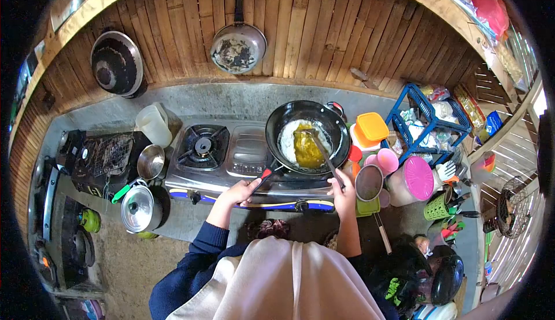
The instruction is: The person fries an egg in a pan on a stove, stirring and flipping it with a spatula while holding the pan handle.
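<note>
A black wok (277, 125) sits on the right burner of the two-burner stove (191, 184). Yellow food (307, 151) with a white, bubbling edge lies in the middle of the wok. My left hand (241, 192) is closed round the wok's black and red handle (260, 182), at the front left of the wok. At its front right, my right hand (342, 192) grips a spatula (324, 152), whose shaft slants down into the yellow food. The spatula's blade rests in or on the food.
The left burner (203, 145) carries no pot. A silver pot (140, 209), a steel bowl (151, 162) and a plastic jug (154, 125) stand left. Right of the wok are an orange container (372, 127), a strainer (369, 182), a pink-lidded tub (418, 178) and a blue rack (428, 112).
</note>
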Demonstrator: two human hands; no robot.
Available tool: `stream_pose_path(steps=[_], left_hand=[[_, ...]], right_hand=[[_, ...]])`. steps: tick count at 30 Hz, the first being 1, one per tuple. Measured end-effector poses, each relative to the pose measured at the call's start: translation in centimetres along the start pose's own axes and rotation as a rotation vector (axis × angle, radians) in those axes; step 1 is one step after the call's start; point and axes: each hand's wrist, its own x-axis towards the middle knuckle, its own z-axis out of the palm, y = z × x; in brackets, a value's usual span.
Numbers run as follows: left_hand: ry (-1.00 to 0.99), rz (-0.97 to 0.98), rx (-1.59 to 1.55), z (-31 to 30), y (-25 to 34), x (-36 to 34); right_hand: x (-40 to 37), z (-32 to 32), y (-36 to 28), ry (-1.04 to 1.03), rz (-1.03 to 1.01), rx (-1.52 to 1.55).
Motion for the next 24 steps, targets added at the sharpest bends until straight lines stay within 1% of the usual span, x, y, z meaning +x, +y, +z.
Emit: stream_pose_path(steps=[1,4,9,11,13,15,17,19,21,24], left_hand=[[-0.012,0.005,-0.003,-0.1,0.0,0.0],[-0.023,0.000,0.004,-0.1,0.3,-0.1],[-0.058,0.006,-0.040,-0.2,0.1,-0.1],[-0.053,0.007,-0.046,-0.2,0.3,-0.4],[-0.073,0.002,-0.047,-0.3,0.5,-0.5],[-0.077,-0.019,-0.045,-0.5,0.1,0.0],[-0.087,-0.036,-0.036,-0.7,-0.1,0.3],[-0.060,-0.042,-0.005,-0.7,-0.1,0.4],[-0.080,-0.046,0.001,-0.7,0.2,0.2],[-0.112,-0.009,-0.125,-1.0,-0.1,0.1]], right_hand=[[-0.2,0.0,0.6,-0.016,-0.030,0.026],[-1.1,-0.4,0.5,-0.036,0.032,-0.004],[-2.9,-1.9,0.0,-0.008,-0.035,-0.108],[-4.1,-2.6,-1.3,0.031,-0.039,0.029],[-4.8,-3.1,-2.4,0.042,-0.066,0.033],[-5.5,-3.4,-3.5,0.114,-0.033,0.084],[-6.0,-3.4,-4.7,0.151,-0.024,0.086],[-6.5,-3.5,-5.4,0.189,-0.067,0.047],[-7.1,-3.7,-6.1,0.193,-0.047,0.007],[-7.4,-3.7,-6.4,0.195,-0.021,-0.014]])
